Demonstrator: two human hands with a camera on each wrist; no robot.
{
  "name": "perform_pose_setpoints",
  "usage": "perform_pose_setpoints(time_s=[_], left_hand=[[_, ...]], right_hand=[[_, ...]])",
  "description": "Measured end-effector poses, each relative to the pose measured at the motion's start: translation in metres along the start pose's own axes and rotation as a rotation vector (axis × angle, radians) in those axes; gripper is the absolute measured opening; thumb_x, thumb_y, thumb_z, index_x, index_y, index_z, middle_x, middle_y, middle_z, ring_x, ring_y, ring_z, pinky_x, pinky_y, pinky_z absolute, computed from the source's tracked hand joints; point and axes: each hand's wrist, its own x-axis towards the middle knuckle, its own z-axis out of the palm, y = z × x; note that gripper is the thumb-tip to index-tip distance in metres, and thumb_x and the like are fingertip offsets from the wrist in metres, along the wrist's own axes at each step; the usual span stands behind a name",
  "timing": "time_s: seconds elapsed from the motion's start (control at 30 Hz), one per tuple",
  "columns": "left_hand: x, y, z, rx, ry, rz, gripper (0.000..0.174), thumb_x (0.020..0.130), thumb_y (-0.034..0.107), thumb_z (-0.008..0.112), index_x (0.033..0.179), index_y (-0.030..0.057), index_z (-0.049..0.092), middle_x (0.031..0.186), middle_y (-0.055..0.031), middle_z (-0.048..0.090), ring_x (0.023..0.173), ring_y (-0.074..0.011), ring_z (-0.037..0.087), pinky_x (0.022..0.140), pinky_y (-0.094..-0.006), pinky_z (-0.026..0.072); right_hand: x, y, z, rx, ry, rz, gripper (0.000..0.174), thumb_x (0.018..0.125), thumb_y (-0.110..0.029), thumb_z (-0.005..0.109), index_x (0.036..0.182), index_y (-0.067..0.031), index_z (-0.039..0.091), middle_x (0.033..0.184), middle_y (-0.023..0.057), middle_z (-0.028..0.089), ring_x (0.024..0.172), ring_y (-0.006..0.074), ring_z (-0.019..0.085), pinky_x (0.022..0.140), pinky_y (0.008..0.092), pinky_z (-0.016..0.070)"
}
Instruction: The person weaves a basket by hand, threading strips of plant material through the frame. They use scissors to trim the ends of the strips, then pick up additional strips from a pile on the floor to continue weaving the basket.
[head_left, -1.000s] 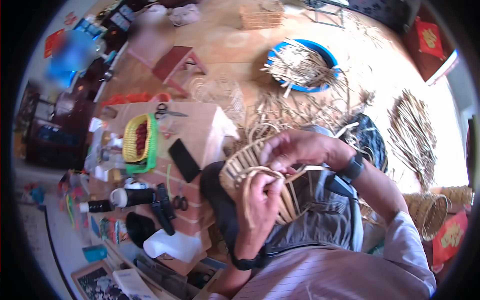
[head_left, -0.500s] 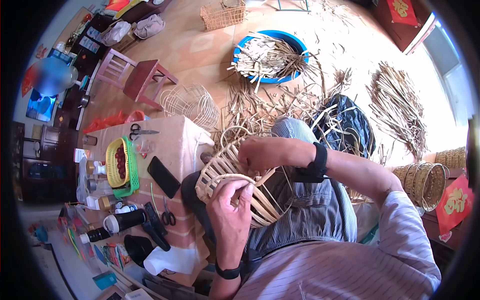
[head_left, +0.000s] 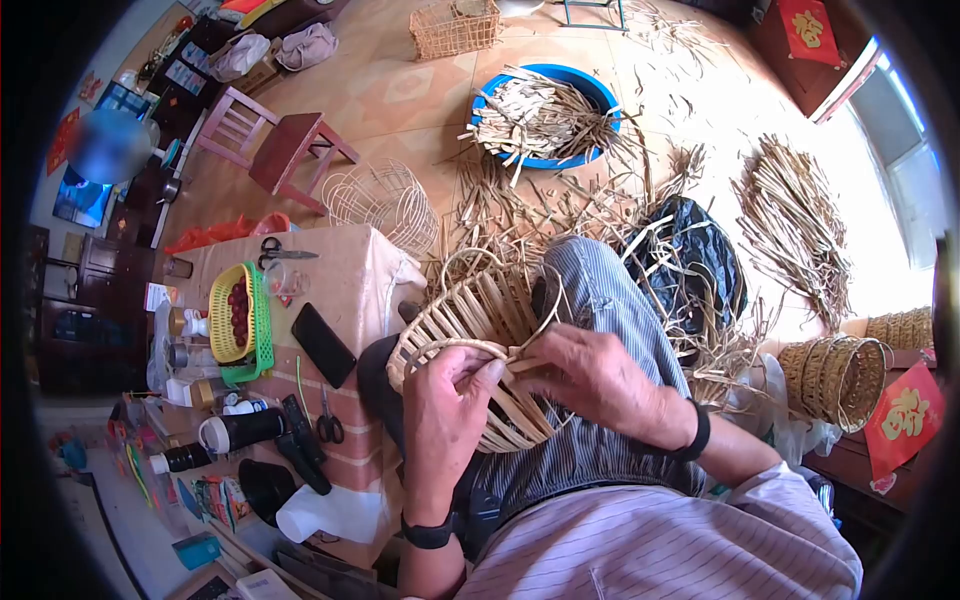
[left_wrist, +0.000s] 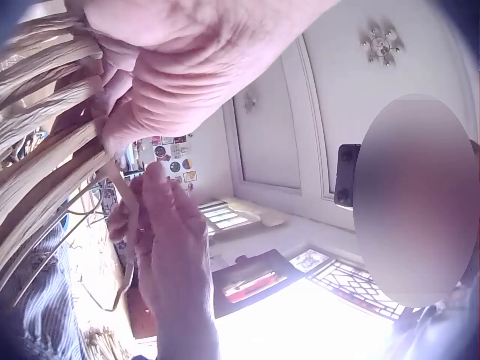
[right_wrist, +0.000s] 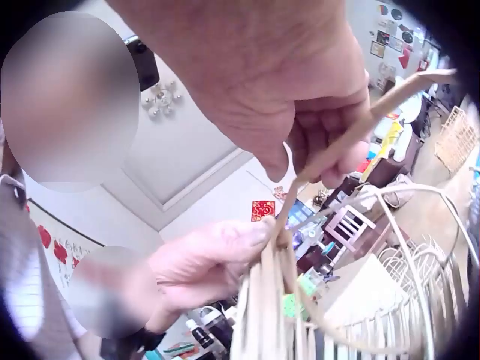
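our left hand [head_left: 440,415] pinches the basket rim [head_left: 468,343], our right hand [head_left: 602,385] at a flat strip [right_wrist: 396,96], whether clamped we cannot tell

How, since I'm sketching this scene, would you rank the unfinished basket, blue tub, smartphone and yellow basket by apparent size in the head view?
Largest to smallest:
1. Unfinished basket, though nearer the camera
2. Blue tub
3. Smartphone and yellow basket: too alike to rank

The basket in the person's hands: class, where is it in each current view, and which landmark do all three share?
Head: basket at the centre.
Left wrist: along the left edge.
Right wrist: bottom, from centre to right.
Shared landmark: the left hand, at its rim.
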Motion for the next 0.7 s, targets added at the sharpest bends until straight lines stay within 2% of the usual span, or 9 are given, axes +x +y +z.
perform_pose_setpoints(time_s=[0.13, 0.23, 0.33, 0.43, 0.53, 0.63, 0.67, 0.7], left_hand=[[-0.006, -0.004, 0.006, -0.038, 0.044, -0.043, 0.024, 0.102, 0.013, 0.072, 0.116, -0.0066, 0.075, 0.105, -0.0193, 0.081, 0.101, -0.0248, 0.079, 0.09, -0.0362, 0.0599], [-0.01, -0.004, 0.004, -0.046, 0.032, -0.056, 0.025, 0.103, 0.013, 0.071, 0.117, -0.0064, 0.075, 0.108, -0.0194, 0.081, 0.103, -0.0249, 0.079, 0.092, -0.036, 0.0597], [-0.009, -0.003, 0.0, -0.092, 0.004, -0.055, 0.025, 0.103, 0.013, 0.071, 0.119, -0.006, 0.074, 0.11, -0.0191, 0.081, 0.104, -0.0248, 0.079, 0.093, -0.0358, 0.0595], [-0.008, -0.002, -0.001, -0.114, -0.018, -0.039, 0.025, 0.104, 0.013, 0.07, 0.12, -0.006, 0.073, 0.11, -0.0186, 0.08, 0.105, -0.0244, 0.078, 0.093, -0.0356, 0.0594], [-0.008, -0.003, 0.001, -0.113, -0.024, -0.036, 0.025, 0.104, 0.012, 0.069, 0.122, -0.0061, 0.072, 0.11, -0.018, 0.08, 0.104, -0.0239, 0.078, 0.093, -0.0352, 0.0595], [-0.009, -0.001, 0.0, -0.1, -0.017, -0.03, 0.025, 0.104, 0.011, 0.068, 0.122, -0.0059, 0.072, 0.109, -0.0175, 0.08, 0.103, -0.0236, 0.078, 0.092, -0.0351, 0.0601], [-0.009, 0.001, 0.0, -0.105, -0.012, -0.032, 0.025, 0.104, 0.011, 0.068, 0.122, -0.0056, 0.072, 0.108, -0.0174, 0.08, 0.103, -0.0236, 0.078, 0.091, -0.035, 0.0603], [-0.009, 0.002, 0.0, -0.111, -0.005, -0.034, 0.025, 0.104, 0.01, 0.068, 0.122, -0.0053, 0.072, 0.108, -0.0174, 0.08, 0.103, -0.0236, 0.079, 0.09, -0.035, 0.0606]], right_hand=[[-0.023, -0.002, 0.013, -0.163, 0.023, -0.01, 0.032, 0.09, -0.017, 0.084, 0.111, -0.0039, 0.064, 0.1, 0.012, 0.068, 0.084, 0.036, 0.072, 0.068, 0.0449, 0.0596], [-0.026, -0.001, 0.023, -0.049, 0.102, 0.032, 0.032, 0.091, -0.017, 0.083, 0.112, -0.0036, 0.063, 0.096, 0.0125, 0.069, 0.084, 0.0379, 0.072, 0.068, 0.0452, 0.0591], [-0.026, -0.001, 0.019, 0.097, -0.099, 0.245, 0.029, 0.093, -0.016, 0.083, 0.108, -0.0017, 0.063, 0.091, 0.0145, 0.069, 0.084, 0.035, 0.073, 0.07, 0.0426, 0.0586], [-0.026, 0.014, 0.026, 0.33, -0.114, 0.307, 0.028, 0.096, -0.016, 0.083, 0.11, 0.0007, 0.066, 0.089, 0.0105, 0.072, 0.083, 0.0218, 0.072, 0.073, 0.0373, 0.0574], [-0.019, 0.009, 0.018, 0.491, -0.216, 0.503, 0.03, 0.098, -0.018, 0.083, 0.116, 0.0016, 0.07, 0.094, 0.0028, 0.073, 0.087, 0.0094, 0.066, 0.077, 0.0314, 0.0556], [-0.02, 0.024, 0.03, 0.99, -0.22, 0.562, 0.034, 0.099, -0.02, 0.083, 0.122, 0.0018, 0.071, 0.097, -0.0019, 0.073, 0.094, 0.0048, 0.064, 0.081, 0.028, 0.0539], [-0.02, 0.026, 0.031, 1.038, -0.237, 0.605, 0.031, 0.099, -0.02, 0.082, 0.118, 0.0014, 0.071, 0.094, -0.001, 0.071, 0.092, 0.0053, 0.063, 0.082, 0.0273, 0.0532], [-0.02, 0.026, 0.031, 0.882, -0.224, 0.516, 0.029, 0.099, -0.019, 0.082, 0.116, 0.0012, 0.071, 0.092, 0.0003, 0.07, 0.089, 0.0074, 0.063, 0.081, 0.0279, 0.0536]])
